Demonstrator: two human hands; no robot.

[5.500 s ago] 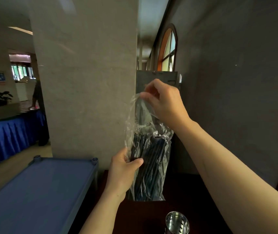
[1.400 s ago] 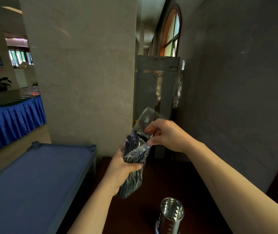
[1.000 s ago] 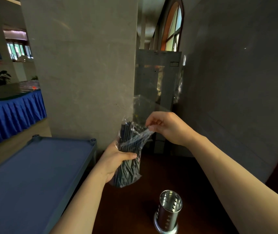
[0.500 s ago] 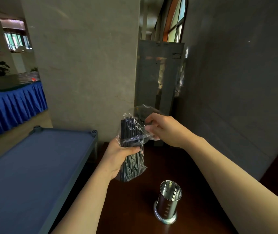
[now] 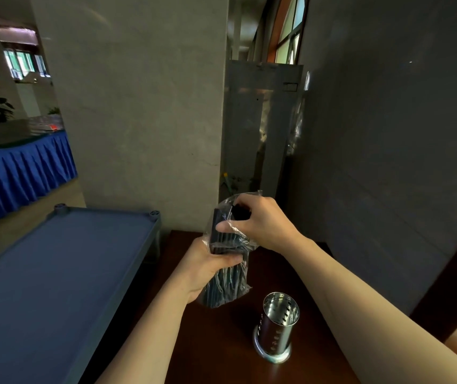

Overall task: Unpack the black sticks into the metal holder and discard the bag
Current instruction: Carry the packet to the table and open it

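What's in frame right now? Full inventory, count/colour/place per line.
black sticks: one bundle, black, inside the bag, held above the table
bag: one, clear plastic, around the sticks, top bunched down
metal holder: one, shiny silver with slots, upright on the table, empty as far as visible
table: one, dark brown, under the holder
cart shelf: one, grey-blue, left of the table
skirted table: one, blue cloth, far left
pillar: one, beige, centre
arched window: one, orange frame, top
left hand: gripping the bundle's middle
right hand: at the bag's open top
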